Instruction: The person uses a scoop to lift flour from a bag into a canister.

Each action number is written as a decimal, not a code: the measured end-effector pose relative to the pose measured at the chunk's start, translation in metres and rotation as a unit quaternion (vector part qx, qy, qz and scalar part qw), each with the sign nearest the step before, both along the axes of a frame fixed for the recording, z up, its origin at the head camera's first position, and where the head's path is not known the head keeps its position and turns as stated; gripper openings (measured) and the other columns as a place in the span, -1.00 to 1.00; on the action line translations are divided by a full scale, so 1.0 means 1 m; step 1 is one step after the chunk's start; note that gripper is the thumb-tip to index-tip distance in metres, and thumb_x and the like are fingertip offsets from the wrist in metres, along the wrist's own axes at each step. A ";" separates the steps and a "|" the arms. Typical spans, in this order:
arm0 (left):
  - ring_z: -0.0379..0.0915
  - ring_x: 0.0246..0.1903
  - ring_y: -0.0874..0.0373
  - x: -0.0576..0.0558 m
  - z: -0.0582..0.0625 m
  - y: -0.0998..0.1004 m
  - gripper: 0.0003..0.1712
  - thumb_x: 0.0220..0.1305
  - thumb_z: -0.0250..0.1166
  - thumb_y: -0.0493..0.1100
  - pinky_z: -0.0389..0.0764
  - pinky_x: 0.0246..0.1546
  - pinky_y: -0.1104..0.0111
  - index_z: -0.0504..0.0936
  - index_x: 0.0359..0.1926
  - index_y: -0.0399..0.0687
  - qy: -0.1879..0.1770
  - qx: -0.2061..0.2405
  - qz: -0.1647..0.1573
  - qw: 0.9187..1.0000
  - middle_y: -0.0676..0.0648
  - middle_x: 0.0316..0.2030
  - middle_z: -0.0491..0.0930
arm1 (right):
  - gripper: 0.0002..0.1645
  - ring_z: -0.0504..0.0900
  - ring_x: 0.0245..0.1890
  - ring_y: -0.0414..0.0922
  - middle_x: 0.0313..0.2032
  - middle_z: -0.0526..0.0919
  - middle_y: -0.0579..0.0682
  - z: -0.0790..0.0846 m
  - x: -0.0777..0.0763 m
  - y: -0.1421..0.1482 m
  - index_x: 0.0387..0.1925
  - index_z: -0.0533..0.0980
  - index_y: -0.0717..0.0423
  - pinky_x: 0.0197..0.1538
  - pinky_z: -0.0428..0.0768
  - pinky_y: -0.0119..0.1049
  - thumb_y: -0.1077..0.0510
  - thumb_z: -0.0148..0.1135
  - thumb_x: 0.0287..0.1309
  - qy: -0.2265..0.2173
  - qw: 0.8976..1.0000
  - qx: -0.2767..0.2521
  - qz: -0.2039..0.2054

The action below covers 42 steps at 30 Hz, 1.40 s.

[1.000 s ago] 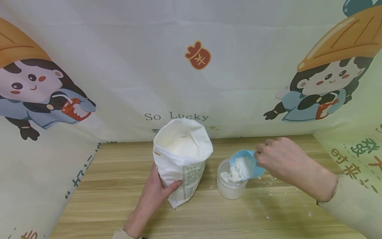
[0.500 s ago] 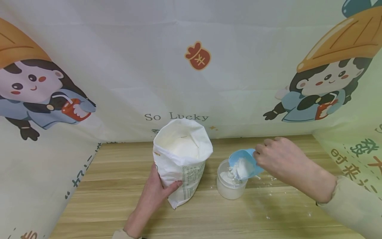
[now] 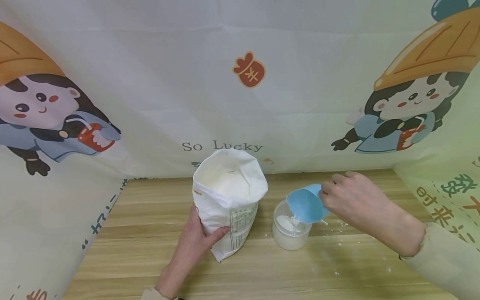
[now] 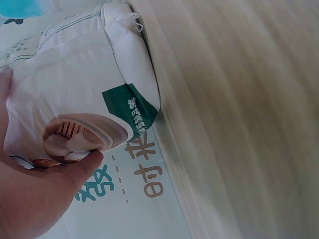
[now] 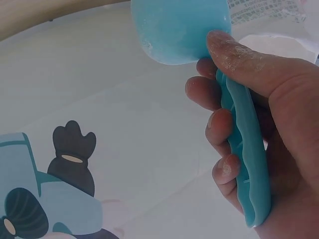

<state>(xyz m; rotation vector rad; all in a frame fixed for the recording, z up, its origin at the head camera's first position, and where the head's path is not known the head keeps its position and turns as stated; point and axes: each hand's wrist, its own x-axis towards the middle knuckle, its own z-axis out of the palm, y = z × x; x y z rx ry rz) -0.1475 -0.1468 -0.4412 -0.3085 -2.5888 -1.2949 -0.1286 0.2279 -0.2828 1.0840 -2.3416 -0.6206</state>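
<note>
A white flour bag (image 3: 240, 221) stands with its top wide open, white powder visible inside. My left hand (image 3: 200, 237) grips its lower left side, thumb across the front; the left wrist view shows the bag's printed side (image 4: 75, 84) with fingers around it. To the right is a clear round jar (image 3: 290, 237) with white powder in it. Over the jar's rim tilts a blue scoop (image 3: 305, 205), its bowl bare but for a little powder at the lip. My right hand (image 3: 348, 196) holds the scoop; in the right wrist view its fingers wrap the scoop's handle (image 5: 246, 154).
The wooden tabletop (image 3: 142, 233) has specks of spilled powder to the right of the jar. A printed cloth backdrop (image 3: 180, 83) rises behind the table and along both sides.
Powder has slid out of the blue scoop into the jar as my right hand tipped it further. The bag and my left hand have stayed in place.
</note>
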 end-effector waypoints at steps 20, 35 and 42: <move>0.51 0.16 -0.26 0.000 0.000 0.000 0.15 0.06 0.65 -0.08 0.51 0.18 -0.17 0.10 0.49 -0.22 0.001 -0.005 0.001 1.000 -0.33 0.15 0.54 | -0.65 0.42 -0.60 -0.12 -0.56 0.54 -0.08 -0.001 0.001 0.004 -0.50 0.65 0.11 -0.56 0.40 -0.32 0.37 0.71 -0.32 0.005 1.000 -0.017 0.017; 0.50 0.16 -0.26 -0.002 0.000 0.000 0.15 0.08 0.64 -0.05 0.50 0.19 -0.17 0.11 0.49 -0.23 0.005 -0.004 -0.003 1.000 -0.34 0.15 0.53 | -0.67 0.50 -0.62 -0.20 -0.57 0.51 -0.20 -0.011 0.005 0.033 -0.43 0.64 -0.02 -0.67 0.36 -0.36 -0.01 0.68 -0.10 -0.060 0.988 -0.144 -0.007; 0.50 0.17 -0.27 -0.002 -0.001 -0.001 0.17 0.07 0.65 -0.07 0.49 0.20 -0.17 0.08 0.50 -0.22 0.007 -0.002 -0.004 1.000 -0.35 0.17 0.52 | -0.33 0.31 -0.62 -0.31 -0.56 0.43 -0.27 -0.019 0.005 0.047 -0.42 0.62 -0.01 -0.63 0.31 -0.38 -0.36 -0.13 0.53 -0.059 0.977 -0.203 0.006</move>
